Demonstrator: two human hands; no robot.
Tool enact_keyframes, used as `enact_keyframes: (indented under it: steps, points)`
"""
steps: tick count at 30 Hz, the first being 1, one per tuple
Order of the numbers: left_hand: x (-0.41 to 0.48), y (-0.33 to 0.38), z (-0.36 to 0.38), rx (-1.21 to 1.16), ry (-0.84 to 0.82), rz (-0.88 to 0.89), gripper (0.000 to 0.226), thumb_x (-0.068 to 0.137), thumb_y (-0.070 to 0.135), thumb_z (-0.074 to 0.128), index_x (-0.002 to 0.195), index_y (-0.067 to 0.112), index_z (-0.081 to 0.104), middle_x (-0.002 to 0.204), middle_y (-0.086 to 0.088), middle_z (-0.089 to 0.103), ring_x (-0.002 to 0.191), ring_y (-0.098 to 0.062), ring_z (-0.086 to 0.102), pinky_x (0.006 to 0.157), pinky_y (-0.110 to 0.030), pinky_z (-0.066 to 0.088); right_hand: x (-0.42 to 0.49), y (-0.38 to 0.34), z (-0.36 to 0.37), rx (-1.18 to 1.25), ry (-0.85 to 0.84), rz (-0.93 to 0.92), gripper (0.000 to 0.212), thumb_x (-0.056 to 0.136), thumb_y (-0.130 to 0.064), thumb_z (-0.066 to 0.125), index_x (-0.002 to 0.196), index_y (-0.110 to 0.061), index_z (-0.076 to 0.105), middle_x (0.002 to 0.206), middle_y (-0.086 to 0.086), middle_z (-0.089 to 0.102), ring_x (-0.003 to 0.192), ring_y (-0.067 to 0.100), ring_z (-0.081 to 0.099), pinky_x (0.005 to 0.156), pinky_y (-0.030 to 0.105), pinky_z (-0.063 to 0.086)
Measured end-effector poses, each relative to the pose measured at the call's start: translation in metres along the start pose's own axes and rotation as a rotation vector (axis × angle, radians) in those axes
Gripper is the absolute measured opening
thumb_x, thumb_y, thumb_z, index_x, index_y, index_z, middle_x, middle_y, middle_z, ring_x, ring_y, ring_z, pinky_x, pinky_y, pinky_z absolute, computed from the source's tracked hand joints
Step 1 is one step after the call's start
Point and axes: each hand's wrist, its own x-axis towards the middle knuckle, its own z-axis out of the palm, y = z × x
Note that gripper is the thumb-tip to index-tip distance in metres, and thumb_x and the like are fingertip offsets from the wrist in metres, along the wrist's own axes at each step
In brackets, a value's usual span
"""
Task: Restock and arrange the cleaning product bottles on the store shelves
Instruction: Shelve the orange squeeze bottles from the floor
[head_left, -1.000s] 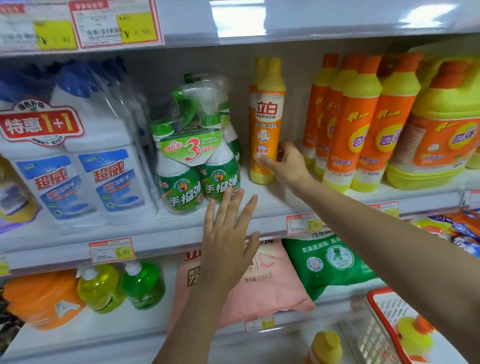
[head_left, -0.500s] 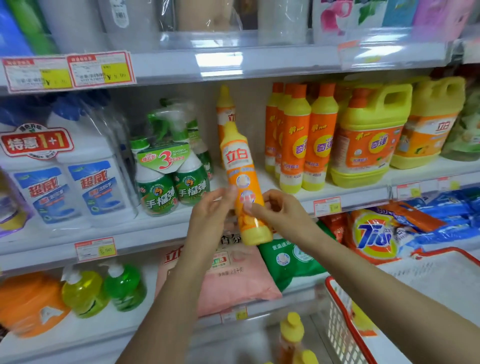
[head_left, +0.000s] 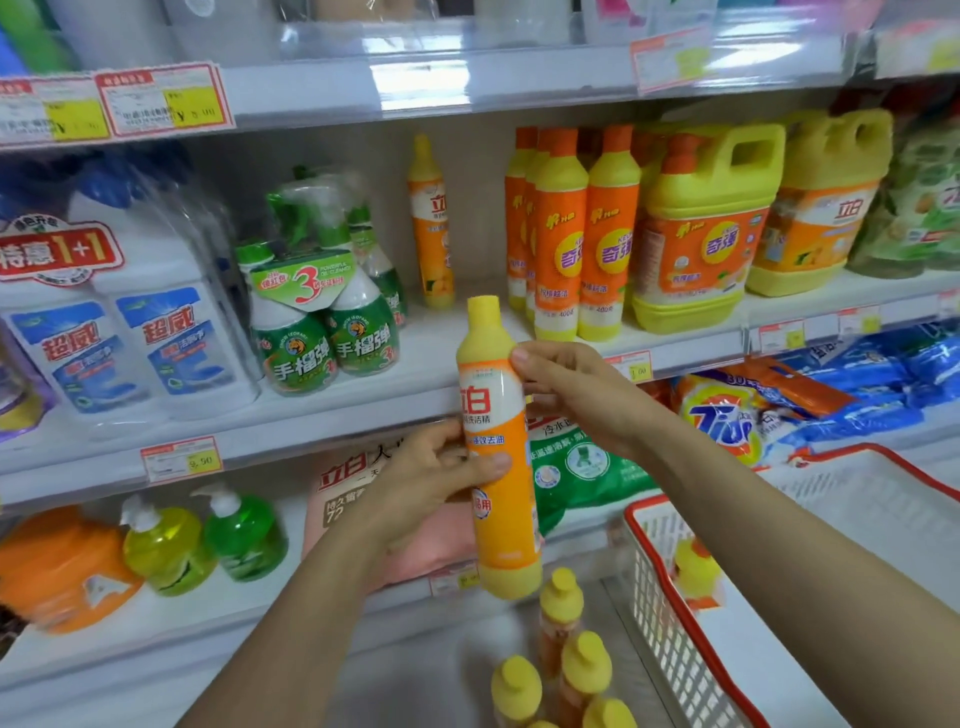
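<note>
Facing stocked store shelves (head_left: 322, 421), left hand (head_left: 431, 483), right hand (head_left: 576, 395), fingers (head_left: 521, 357) curled round orange bottle (head_left: 501, 519), basket (head_left: 660, 597) nearby

We see ourselves only as bare limbs: left hand (head_left: 431, 483) and right hand (head_left: 576, 395) uncovered, both forearms slim and unclothed to the frame's edge, fingers (head_left: 558, 358) slender, thumbnails short and plain.

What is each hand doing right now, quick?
Left hand: closed, gripping the orange bottle at its middle.
Right hand: closed, holding the same bottle near its top.
</note>
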Motion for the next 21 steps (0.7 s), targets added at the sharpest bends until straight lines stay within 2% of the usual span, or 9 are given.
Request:
enact_keyframes:
  steps: [2,3,6,9,12,15,18,19,21]
  points:
    - [0.001,-0.006,0.001,-0.011,0.03,0.02,0.058,0.069,0.017,0.079,0.123,0.015,0.058,0.107,-0.002,0.075,0.094,-0.012,0.072,0.072,-0.02,0.055,-0.002,0.001,-0.001,-0.017,0.065,-0.009,0.03,0.095,-0.032,0.059,0.11,-0.008,0.069,0.097,0.008,0.073,0.09,0.018,0.069,0.082,0.034,0.057]
    - [0.001,-0.009,0.002,-0.01,0.053,0.028,0.062,0.07,0.02,0.084,0.126,0.016,0.057,0.111,-0.003,0.073,0.097,-0.013,0.071,0.074,-0.02,0.055,-0.003,0.003,-0.001,-0.04,0.111,-0.008,0.029,0.094,-0.032,0.062,0.111,-0.008,0.068,0.095,0.009,0.074,0.087,0.019,0.07,0.079,0.036,0.058]
    - [0.002,-0.02,0.016,0.016,0.146,0.015,0.065,0.065,0.03,0.088,0.121,0.017,0.058,0.112,-0.006,0.07,0.094,-0.014,0.072,0.073,-0.023,0.056,-0.004,0.011,0.005,-0.206,0.289,-0.002,0.04,0.081,-0.045,0.077,0.108,-0.017,0.069,0.079,0.003,0.072,0.08,0.02,0.072,0.08,0.052,0.059]
    - [0.004,-0.027,0.025,0.14,0.235,0.061,0.043,0.073,0.025,0.082,0.111,0.022,0.062,0.104,-0.001,0.074,0.092,-0.016,0.072,0.08,-0.031,0.058,-0.006,0.012,0.015,-0.413,0.42,-0.007,0.054,0.068,-0.054,0.082,0.104,-0.019,0.061,0.074,-0.003,0.065,0.072,0.015,0.067,0.074,0.044,0.058]
    - [0.003,-0.029,0.017,0.057,0.146,0.071,0.039,0.081,0.013,0.074,0.118,0.011,0.065,0.108,-0.005,0.074,0.098,-0.02,0.071,0.081,-0.028,0.058,-0.007,0.004,0.017,-0.54,0.387,0.026,0.06,0.068,-0.059,0.079,0.101,-0.018,0.051,0.08,-0.004,0.06,0.075,0.013,0.061,0.073,0.039,0.053]
    - [0.0,-0.029,0.015,0.012,0.083,0.054,0.04,0.078,0.019,0.072,0.116,0.008,0.065,0.105,-0.006,0.075,0.093,-0.018,0.072,0.075,-0.025,0.057,-0.003,0.003,0.016,-0.516,0.316,0.075,0.062,0.07,-0.061,0.077,0.102,-0.017,0.05,0.086,-0.002,0.059,0.08,0.016,0.061,0.078,0.044,0.057]
    - [0.002,-0.028,0.018,-0.01,0.155,0.063,0.041,0.079,0.017,0.073,0.117,0.009,0.063,0.106,-0.009,0.073,0.087,-0.016,0.072,0.068,-0.024,0.056,-0.003,0.009,0.012,-0.357,0.297,-0.008,0.049,0.075,-0.048,0.08,0.102,-0.013,0.059,0.093,0.011,0.065,0.087,0.031,0.068,0.076,0.049,0.059]
    - [0.002,-0.027,0.015,-0.016,0.175,0.057,0.041,0.079,0.022,0.072,0.118,0.01,0.062,0.106,-0.009,0.073,0.086,-0.015,0.072,0.068,-0.024,0.056,-0.003,0.01,0.009,-0.272,0.271,-0.038,0.041,0.079,-0.04,0.079,0.103,-0.012,0.062,0.094,0.012,0.066,0.089,0.032,0.069,0.078,0.047,0.06]
    - [0.003,-0.028,0.006,-0.005,0.147,0.035,0.041,0.084,0.033,0.069,0.121,0.015,0.064,0.11,-0.006,0.072,0.094,-0.015,0.069,0.079,-0.027,0.055,-0.005,0.012,0.001,-0.076,0.199,-0.06,0.027,0.088,-0.025,0.072,0.109,-0.01,0.065,0.095,0.007,0.069,0.09,0.023,0.07,0.083,0.037,0.059]
